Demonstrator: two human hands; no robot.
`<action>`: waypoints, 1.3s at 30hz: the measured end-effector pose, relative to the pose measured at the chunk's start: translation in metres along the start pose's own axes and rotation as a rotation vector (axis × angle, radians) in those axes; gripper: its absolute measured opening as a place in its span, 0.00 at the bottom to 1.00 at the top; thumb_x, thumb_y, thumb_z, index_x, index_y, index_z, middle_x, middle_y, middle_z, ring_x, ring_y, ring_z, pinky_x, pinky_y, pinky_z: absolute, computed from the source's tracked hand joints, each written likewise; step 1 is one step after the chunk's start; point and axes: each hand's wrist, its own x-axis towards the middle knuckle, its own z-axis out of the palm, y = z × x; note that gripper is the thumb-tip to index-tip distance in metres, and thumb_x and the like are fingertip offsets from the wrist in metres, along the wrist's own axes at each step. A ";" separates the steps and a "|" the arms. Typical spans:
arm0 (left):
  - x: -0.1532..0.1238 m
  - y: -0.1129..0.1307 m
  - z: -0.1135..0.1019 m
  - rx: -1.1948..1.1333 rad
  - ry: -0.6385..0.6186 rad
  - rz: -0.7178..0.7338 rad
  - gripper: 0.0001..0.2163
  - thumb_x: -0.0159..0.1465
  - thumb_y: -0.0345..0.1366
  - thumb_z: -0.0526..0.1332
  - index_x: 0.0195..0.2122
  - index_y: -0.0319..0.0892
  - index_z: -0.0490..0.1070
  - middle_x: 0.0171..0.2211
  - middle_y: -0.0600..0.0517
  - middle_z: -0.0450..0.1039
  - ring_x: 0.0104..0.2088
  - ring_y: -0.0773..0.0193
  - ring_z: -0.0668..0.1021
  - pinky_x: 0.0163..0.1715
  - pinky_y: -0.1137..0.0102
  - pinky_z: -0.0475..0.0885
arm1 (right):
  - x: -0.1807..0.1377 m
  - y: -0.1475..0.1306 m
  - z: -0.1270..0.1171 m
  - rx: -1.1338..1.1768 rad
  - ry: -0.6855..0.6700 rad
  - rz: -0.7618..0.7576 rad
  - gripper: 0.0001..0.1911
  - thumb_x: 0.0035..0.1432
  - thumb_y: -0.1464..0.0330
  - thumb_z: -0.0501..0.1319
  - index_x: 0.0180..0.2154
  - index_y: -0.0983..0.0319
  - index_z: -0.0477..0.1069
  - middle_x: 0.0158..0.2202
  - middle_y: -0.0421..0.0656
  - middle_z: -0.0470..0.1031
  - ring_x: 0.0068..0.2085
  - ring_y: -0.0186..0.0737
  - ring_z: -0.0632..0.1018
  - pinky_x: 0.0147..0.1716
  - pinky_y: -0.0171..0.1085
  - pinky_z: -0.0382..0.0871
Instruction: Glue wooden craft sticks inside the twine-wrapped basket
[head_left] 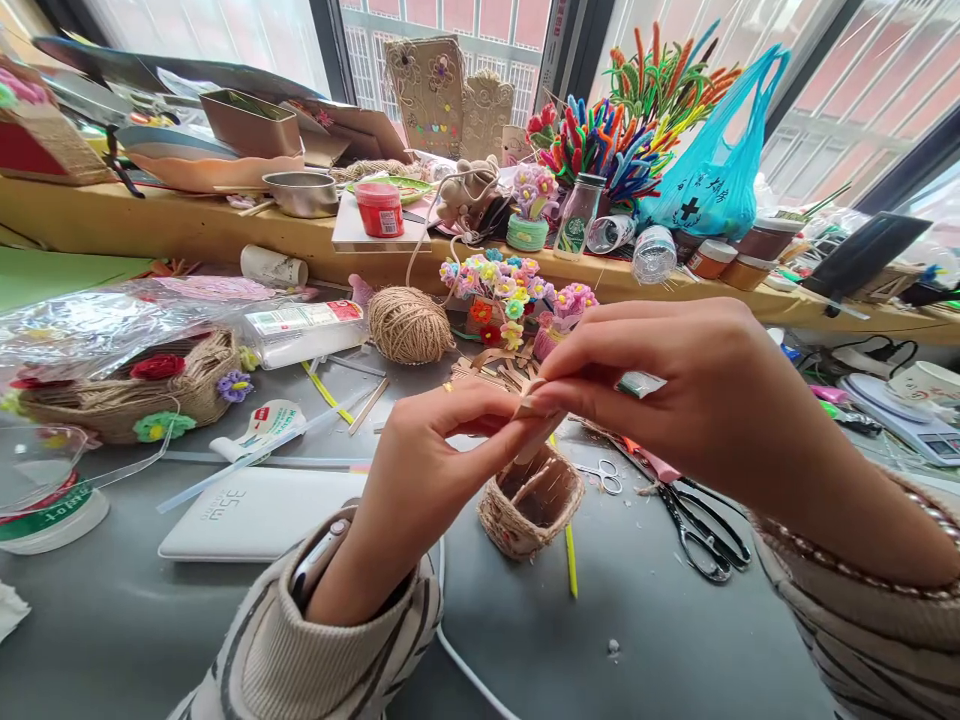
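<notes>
Both my hands meet in the middle of the view, above a small twine-wrapped basket (536,500) that stands on the grey table. My left hand (450,430) pinches a small pale flat strip (531,390) between thumb and fingers. From the right, my right hand (660,370) grips the same strip with its fingertips. Most of the strip is hidden by the fingers, so its exact kind does not show. Under the basket's right side runs a yellow strip (571,560). Small scissors (604,475) lie just right of the basket.
Large black-handled scissors (705,530) lie to the right. A white power bank (255,515) and its cable are on the left. Behind stand a twine ball (410,325) and crocheted flowers (499,290). A decorated twine basket (127,390) is far left; a crowded sill (315,235) runs behind.
</notes>
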 end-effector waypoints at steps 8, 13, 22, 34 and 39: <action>0.008 -0.017 -0.007 0.302 -0.157 -0.141 0.13 0.60 0.44 0.59 0.40 0.42 0.75 0.38 0.50 0.78 0.38 0.61 0.79 0.36 0.71 0.73 | -0.037 0.025 -0.011 0.041 0.085 0.210 0.05 0.53 0.64 0.64 0.27 0.56 0.76 0.24 0.37 0.75 0.23 0.30 0.72 0.22 0.34 0.63; 0.008 -0.026 -0.002 0.623 -0.276 -0.222 0.14 0.63 0.43 0.52 0.41 0.42 0.72 0.42 0.47 0.77 0.40 0.53 0.78 0.36 0.63 0.71 | -0.061 0.032 -0.002 0.056 0.067 0.288 0.08 0.55 0.62 0.62 0.27 0.56 0.76 0.23 0.38 0.75 0.23 0.32 0.72 0.21 0.33 0.63; 0.002 -0.019 0.001 0.626 -0.257 -0.016 0.14 0.63 0.43 0.52 0.45 0.44 0.71 0.44 0.50 0.76 0.45 0.52 0.76 0.42 0.59 0.68 | -0.063 0.033 0.013 -0.003 -0.035 0.263 0.08 0.56 0.65 0.61 0.27 0.59 0.74 0.25 0.38 0.77 0.25 0.31 0.75 0.23 0.31 0.65; 0.002 -0.021 0.004 0.596 -0.225 0.187 0.11 0.64 0.36 0.54 0.43 0.39 0.72 0.42 0.47 0.75 0.44 0.56 0.75 0.43 0.63 0.69 | -0.067 0.032 0.053 -0.078 -0.199 0.228 0.06 0.53 0.71 0.62 0.25 0.62 0.73 0.23 0.38 0.75 0.24 0.32 0.73 0.24 0.33 0.62; -0.001 -0.024 0.005 0.584 -0.361 0.229 0.07 0.61 0.31 0.58 0.38 0.41 0.74 0.44 0.46 0.73 0.45 0.56 0.75 0.43 0.62 0.71 | -0.073 0.030 0.063 -0.105 -0.241 0.234 0.06 0.54 0.71 0.62 0.25 0.62 0.73 0.24 0.39 0.75 0.27 0.34 0.74 0.28 0.34 0.63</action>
